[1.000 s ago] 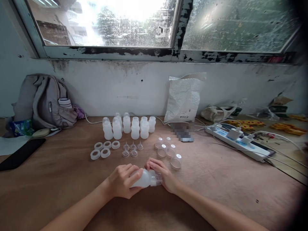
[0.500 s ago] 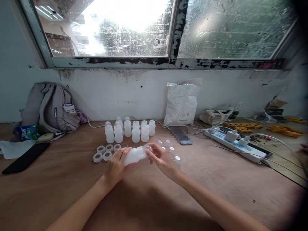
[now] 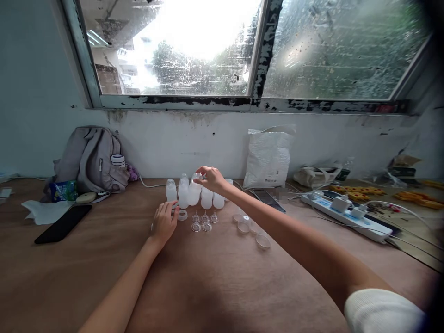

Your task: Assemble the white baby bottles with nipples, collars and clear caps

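A cluster of small translucent white bottles [image 3: 183,194] stands near the wall on the wooden table [image 3: 222,277]. My right hand [image 3: 211,179] reaches over the cluster, its fingertips pinched on the capped top of one bottle [image 3: 193,193] standing among the others. Closer in, my left hand [image 3: 163,223] lies flat on the table over the white screw rings, with one ring [image 3: 182,215] showing just past its fingertips. Several clear teats [image 3: 204,222] lie right of that hand. Clear dome caps [image 3: 262,240] lie further right, below my right forearm.
A grey backpack [image 3: 90,159] leans on the wall at the left, with a black phone [image 3: 63,224] lying in front of it. A white plastic bag [image 3: 268,157], a second phone [image 3: 268,200], a power strip [image 3: 343,210] with cables and yellow parts [image 3: 357,189] fill the right.
Both hands held one bottle close in. My right hand has now carried it back to the cluster, and my left hand has let go and dropped onto the rings. The view tilted up.
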`<state>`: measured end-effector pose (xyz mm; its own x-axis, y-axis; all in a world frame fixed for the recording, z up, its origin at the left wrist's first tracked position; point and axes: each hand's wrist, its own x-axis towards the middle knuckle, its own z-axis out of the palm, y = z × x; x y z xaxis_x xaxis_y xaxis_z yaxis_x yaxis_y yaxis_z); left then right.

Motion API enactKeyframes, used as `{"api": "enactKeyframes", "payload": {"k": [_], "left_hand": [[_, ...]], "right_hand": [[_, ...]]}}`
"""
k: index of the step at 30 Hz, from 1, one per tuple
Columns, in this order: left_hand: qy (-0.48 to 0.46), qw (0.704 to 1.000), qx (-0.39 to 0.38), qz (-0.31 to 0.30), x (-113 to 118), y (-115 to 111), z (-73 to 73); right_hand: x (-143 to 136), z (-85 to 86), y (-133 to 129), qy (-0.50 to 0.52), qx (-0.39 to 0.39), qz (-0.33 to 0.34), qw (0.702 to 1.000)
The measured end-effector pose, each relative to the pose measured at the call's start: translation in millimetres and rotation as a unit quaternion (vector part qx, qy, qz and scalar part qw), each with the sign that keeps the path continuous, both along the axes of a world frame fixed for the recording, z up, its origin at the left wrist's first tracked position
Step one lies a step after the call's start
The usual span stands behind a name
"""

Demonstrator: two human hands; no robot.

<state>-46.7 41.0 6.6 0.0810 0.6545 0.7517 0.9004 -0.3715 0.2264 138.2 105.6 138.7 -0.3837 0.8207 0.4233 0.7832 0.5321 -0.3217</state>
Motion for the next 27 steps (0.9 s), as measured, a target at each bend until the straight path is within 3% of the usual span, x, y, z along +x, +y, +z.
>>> {"api": "enactKeyframes", "payload": {"k": [7, 15, 23, 27], "left_hand": [[0.027, 0.999, -0.024, 0.034, -2, 3, -1.1], [0.073, 0.984, -0.116, 0.110, -8, 1, 1.1], [0.124, 0.969, -0.196, 0.091, -10, -2, 2.5], [0.132, 0.965, -0.212, 0.086, -12, -3, 1.3]], "right_hand": [[-14, -26.3, 39, -0.078, -0.047, -0.038, 0.995], [-16, -37.8, 49, -0.092, -0.051, -0.039, 0.994], [-3, -37.3, 27, -0.053, 0.021, -0.029, 0.998], [12, -54.6, -5, -0.052, 0.034, -0.006, 0.998]]}}
